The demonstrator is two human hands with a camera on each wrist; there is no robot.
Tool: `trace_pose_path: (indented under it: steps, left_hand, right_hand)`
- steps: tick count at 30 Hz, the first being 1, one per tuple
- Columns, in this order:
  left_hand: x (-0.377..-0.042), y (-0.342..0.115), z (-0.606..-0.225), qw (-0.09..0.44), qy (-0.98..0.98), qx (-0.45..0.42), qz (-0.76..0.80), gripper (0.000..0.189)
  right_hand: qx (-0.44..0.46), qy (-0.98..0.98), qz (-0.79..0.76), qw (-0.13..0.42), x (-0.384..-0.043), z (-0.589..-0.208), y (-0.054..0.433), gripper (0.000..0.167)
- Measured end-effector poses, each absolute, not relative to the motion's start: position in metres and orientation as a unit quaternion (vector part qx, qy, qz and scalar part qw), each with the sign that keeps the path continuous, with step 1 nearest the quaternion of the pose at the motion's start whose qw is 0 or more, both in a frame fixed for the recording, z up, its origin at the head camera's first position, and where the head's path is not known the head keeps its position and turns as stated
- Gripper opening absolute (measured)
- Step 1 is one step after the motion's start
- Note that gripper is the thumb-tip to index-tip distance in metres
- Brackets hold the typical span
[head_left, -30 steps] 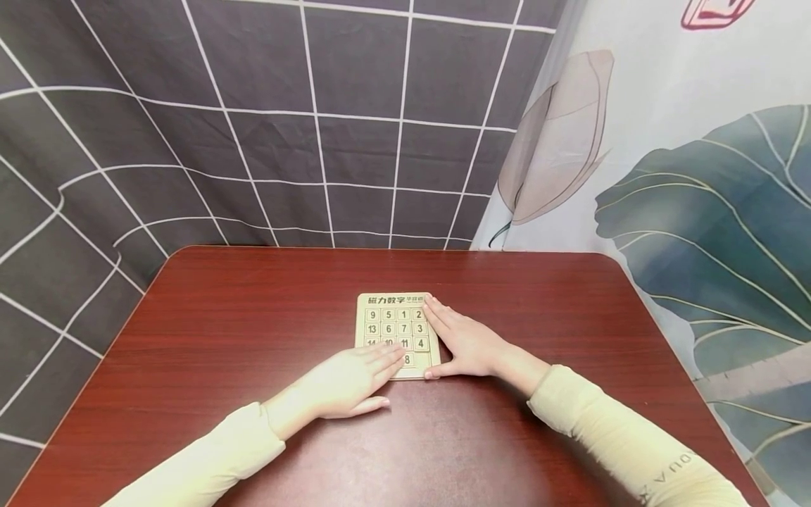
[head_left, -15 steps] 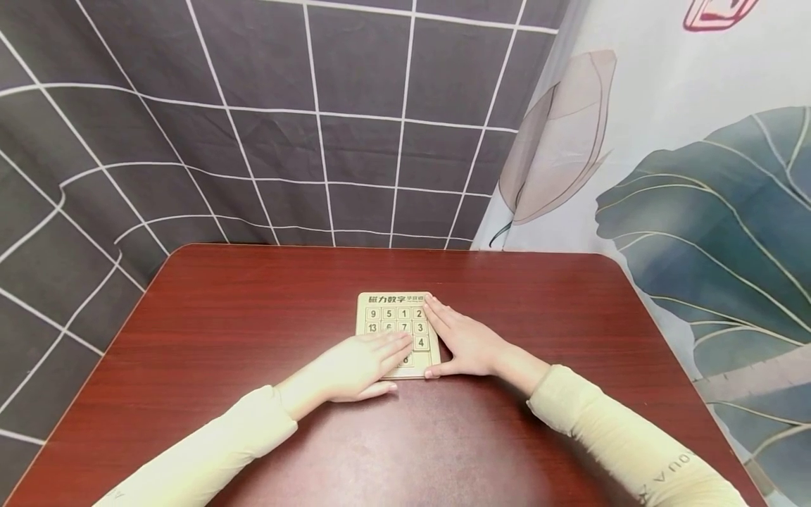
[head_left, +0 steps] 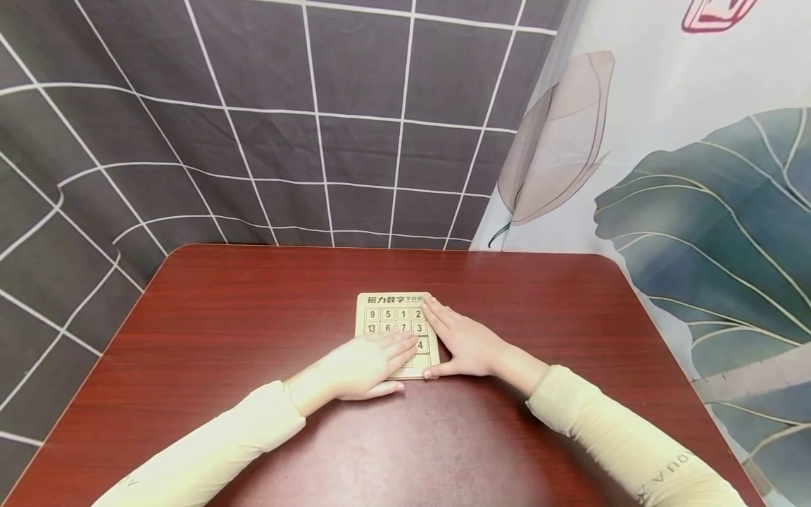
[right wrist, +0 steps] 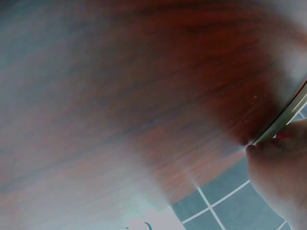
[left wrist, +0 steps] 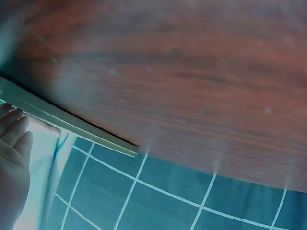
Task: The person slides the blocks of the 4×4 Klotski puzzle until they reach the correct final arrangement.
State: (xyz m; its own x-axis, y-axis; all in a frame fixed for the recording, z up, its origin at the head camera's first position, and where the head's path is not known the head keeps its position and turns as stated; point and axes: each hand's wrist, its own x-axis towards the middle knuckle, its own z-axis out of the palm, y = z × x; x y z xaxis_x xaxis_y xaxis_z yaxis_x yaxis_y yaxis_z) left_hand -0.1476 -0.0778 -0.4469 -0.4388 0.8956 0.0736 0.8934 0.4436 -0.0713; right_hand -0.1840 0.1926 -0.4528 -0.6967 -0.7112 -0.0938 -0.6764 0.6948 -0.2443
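Note:
A cream number sliding puzzle (head_left: 388,301) with black digits on square tiles lies flat on the table. My left hand (head_left: 361,365) reaches over its lower rows with straight fingers, fingertips at the left side of the 4 tile (head_left: 423,345). These fingers hide several tiles, and the thumb sticks out below the board's front edge. Along the right side lies my right hand (head_left: 474,345), fingers straight against the upper right corner and thumb at the lower right corner. In the left wrist view the puzzle's edge (left wrist: 76,125) shows side-on; the right hand (right wrist: 283,167) touches it in the right wrist view.
The puzzle lies near the middle of a reddish-brown wooden table (head_left: 266,303) with rounded far corners. Behind it hangs a dark grey curtain (head_left: 355,148) with white grid lines. A white curtain with leaf prints (head_left: 690,211) hangs at the right.
My left hand has moved right and slightly up over the puzzle, its fingertips going from the 11 tile to the 4 tile. The right hand has stayed in place.

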Motion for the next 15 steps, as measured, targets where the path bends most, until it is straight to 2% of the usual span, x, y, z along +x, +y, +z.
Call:
trace_pose_path:
  steps: [7,15]
  left_hand:
    - [-0.135,-0.079,-0.451,0.081,-0.83,-0.552,0.014,0.063]
    - [-0.136,-0.081,-0.452,0.083,-0.832,-0.548,0.009,0.064]
  right_hand:
    - [-0.378,0.916,-0.094,0.089,-0.185,-0.455,0.192,0.119]
    - [-0.379,0.916,-0.093,0.088,-0.185,-0.456,0.193,0.119]
